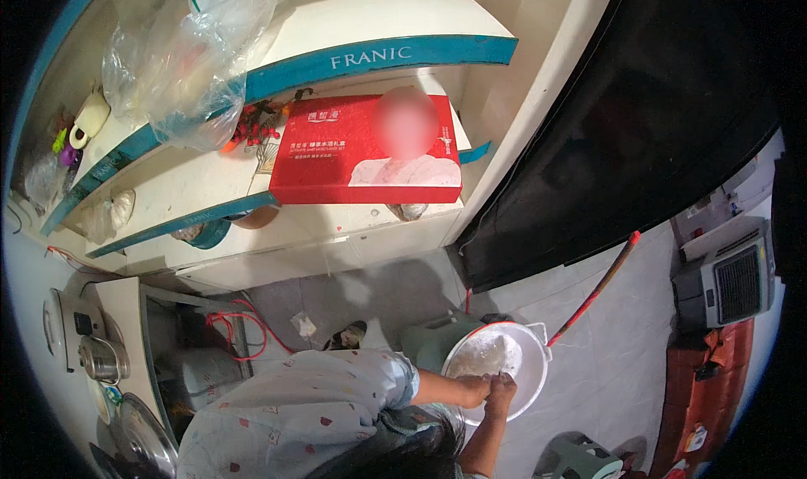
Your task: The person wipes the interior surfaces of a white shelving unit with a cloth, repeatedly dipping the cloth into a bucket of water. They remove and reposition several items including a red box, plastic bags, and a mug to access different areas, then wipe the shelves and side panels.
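Observation:
Both my hands are together over the near side of a white basin (531, 391), which has handles and holds cloudy water with white foam (487, 353). My left hand (473, 391) is closed, its forearm coming out of a light, patterned sleeve. Pressed against it, my right hand (502, 386) is closed too. Whatever is between the fingers is hidden or too small to make out. A grey-green stool (423, 338) shows at the basin's left.
A red stick (595, 290) slants up from beside the basin. Ahead are shelves with a red gift box (353, 168) and plastic bags (197, 67). Another green stool (580, 458) stands near right. Pots (101, 359) sit on a left-hand table; a red cable (244, 323) lies nearby.

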